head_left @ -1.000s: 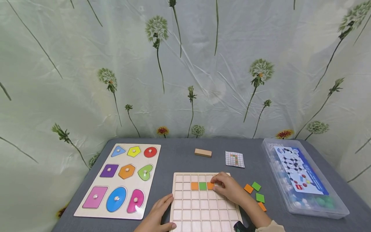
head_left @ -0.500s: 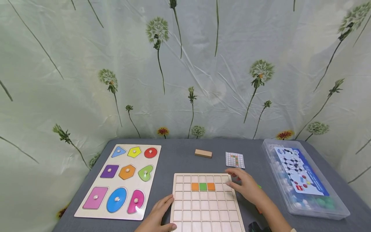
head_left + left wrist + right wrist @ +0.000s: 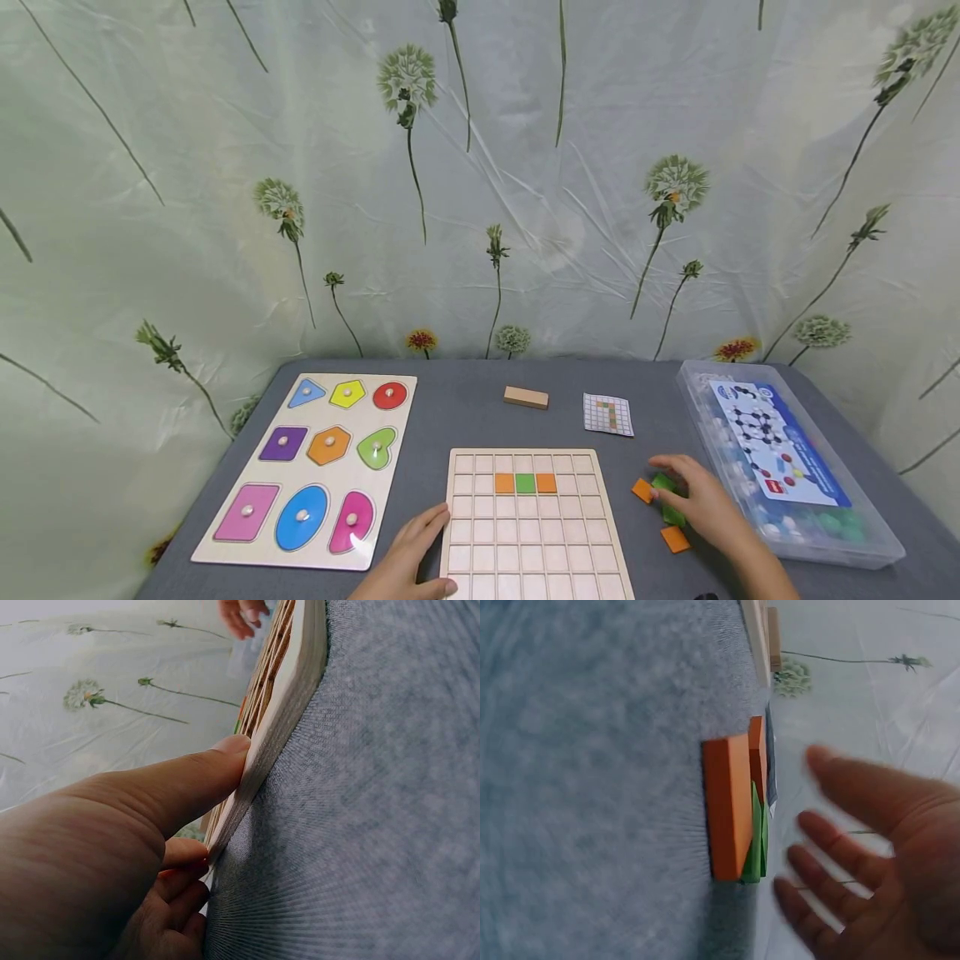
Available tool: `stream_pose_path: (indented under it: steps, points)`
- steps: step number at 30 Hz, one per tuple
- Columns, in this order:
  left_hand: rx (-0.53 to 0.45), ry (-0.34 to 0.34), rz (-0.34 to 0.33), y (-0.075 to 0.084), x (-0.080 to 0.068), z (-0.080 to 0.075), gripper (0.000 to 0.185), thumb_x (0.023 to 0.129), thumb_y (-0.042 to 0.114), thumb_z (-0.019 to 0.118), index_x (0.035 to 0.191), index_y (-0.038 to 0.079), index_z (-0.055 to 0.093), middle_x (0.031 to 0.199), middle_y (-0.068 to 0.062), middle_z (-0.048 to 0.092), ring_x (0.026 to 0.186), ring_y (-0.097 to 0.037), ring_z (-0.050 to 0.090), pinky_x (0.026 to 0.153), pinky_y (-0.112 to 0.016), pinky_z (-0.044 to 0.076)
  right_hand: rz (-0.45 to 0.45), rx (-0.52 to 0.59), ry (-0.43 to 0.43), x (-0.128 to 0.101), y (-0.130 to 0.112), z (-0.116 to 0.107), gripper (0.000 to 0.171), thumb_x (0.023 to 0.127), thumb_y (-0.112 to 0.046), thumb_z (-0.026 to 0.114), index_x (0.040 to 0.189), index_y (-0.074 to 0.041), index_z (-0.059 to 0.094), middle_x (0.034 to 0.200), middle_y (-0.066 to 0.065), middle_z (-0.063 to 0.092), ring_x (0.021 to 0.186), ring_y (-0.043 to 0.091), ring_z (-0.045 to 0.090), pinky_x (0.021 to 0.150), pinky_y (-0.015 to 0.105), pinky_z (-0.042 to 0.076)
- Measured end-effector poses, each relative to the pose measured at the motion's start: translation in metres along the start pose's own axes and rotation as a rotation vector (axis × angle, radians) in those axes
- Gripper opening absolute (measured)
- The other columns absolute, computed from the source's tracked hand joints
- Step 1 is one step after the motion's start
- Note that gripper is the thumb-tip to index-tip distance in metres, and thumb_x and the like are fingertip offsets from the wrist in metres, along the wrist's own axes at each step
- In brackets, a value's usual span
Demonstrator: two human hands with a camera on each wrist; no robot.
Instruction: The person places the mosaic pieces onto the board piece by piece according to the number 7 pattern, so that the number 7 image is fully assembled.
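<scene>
Peg puzzle (image 3: 296,472) with 9 knobbed shapes (image 3: 327,447) lies at 9 o'clock from the wooden grid board (image 3: 530,531). The left hand (image 3: 405,557) touches that board's 9 o'clock edge, thumb and fingers spread wide. In the board's 2nd row from the far side, 1 green square tile (image 3: 525,483) sits between 2 orange square tiles (image 3: 505,482). At 12 o'clock lies a small wooden block (image 3: 527,397); at 1, a printed pattern card (image 3: 608,414). At 3, 2 loose orange tiles (image 3: 676,540) lie at 9 and 7 o'clock from the right hand (image 3: 699,502), which holds nothing, thumb and fingers apart, beside 2 loose green tiles (image 3: 672,514). Farther out at 3 is a clear plastic box (image 3: 783,446).
</scene>
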State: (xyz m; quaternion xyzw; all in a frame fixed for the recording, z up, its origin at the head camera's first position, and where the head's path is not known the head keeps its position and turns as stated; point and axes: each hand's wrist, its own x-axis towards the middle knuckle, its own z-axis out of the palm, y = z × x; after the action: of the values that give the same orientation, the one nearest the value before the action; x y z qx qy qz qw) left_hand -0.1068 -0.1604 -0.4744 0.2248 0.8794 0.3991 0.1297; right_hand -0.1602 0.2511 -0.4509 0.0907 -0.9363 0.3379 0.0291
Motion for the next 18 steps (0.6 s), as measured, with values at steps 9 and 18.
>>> stream_pose_path:
  steps: [9, 18]
  points:
    - [0.019, 0.014, 0.02, -0.0021, -0.0004, 0.0007, 0.08, 0.079, 0.042, 0.065, 0.136, -0.004, 0.031, 0.135, -0.021, 0.031, 0.115, -0.041, 0.03, 0.083, -0.061, 0.032, 0.06, 0.032, -0.079, 0.0006, 0.0051, 0.0063, 0.034, 0.076, -0.005, 0.07, 0.108, -0.004, 0.06, 0.101, 0.006, 0.055, 0.082, 0.016, 0.052, 0.067, 0.027, 0.045]
    - [0.017, 0.015, 0.025, -0.0029, -0.0001, 0.001, 0.081, 0.079, 0.042, 0.065, 0.136, -0.004, 0.031, 0.135, -0.022, 0.031, 0.115, -0.042, 0.03, 0.083, -0.062, 0.032, 0.053, -0.012, -0.061, 0.0009, 0.0039, 0.0076, 0.034, 0.073, -0.001, 0.07, 0.105, 0.003, 0.06, 0.098, 0.01, 0.055, 0.083, 0.021, 0.054, 0.067, 0.032, 0.046]
